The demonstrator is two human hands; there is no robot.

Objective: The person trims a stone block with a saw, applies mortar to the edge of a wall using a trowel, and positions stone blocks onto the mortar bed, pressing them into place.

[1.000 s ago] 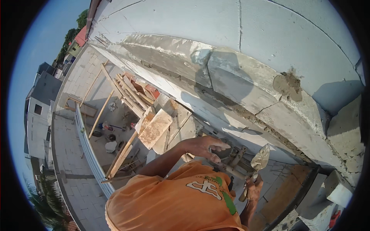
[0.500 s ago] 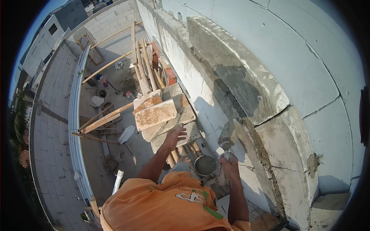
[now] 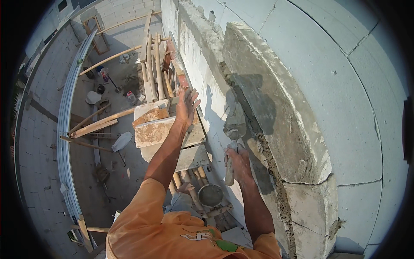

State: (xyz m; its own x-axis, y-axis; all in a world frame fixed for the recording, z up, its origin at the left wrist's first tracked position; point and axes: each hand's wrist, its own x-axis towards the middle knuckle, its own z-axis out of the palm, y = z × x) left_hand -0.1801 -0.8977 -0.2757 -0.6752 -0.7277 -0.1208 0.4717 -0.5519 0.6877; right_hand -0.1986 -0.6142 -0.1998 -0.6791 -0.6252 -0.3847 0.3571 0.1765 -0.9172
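My right hand (image 3: 239, 163) grips the handle of a mortar-coated trowel (image 3: 235, 125). The trowel's blade points away from me, in front of the wall beside a rough mortar joint (image 3: 268, 157). A large grey slab (image 3: 276, 114) rests against the upper wall on the far side of that joint, and my shadow falls across it. With nothing in it, my left hand (image 3: 186, 105) reaches forward, fingers apart, above the stacked slabs and close to the white wall face. Below my right hand stands a round bucket of grey mortar (image 3: 210, 195).
Several stained slabs (image 3: 170, 131) lie stacked on a scaffold of bamboo poles (image 3: 157, 73). A lower floor drops away to the left, with long metal channels (image 3: 74, 99), a white sack (image 3: 123, 141) and loose tools. The block wall (image 3: 332, 108) rises close on my right.
My left hand has moved forward, from the near slabs toward the wall. My right hand has lifted the trowel away from beside the bucket, forward along the wall. The view has shifted.
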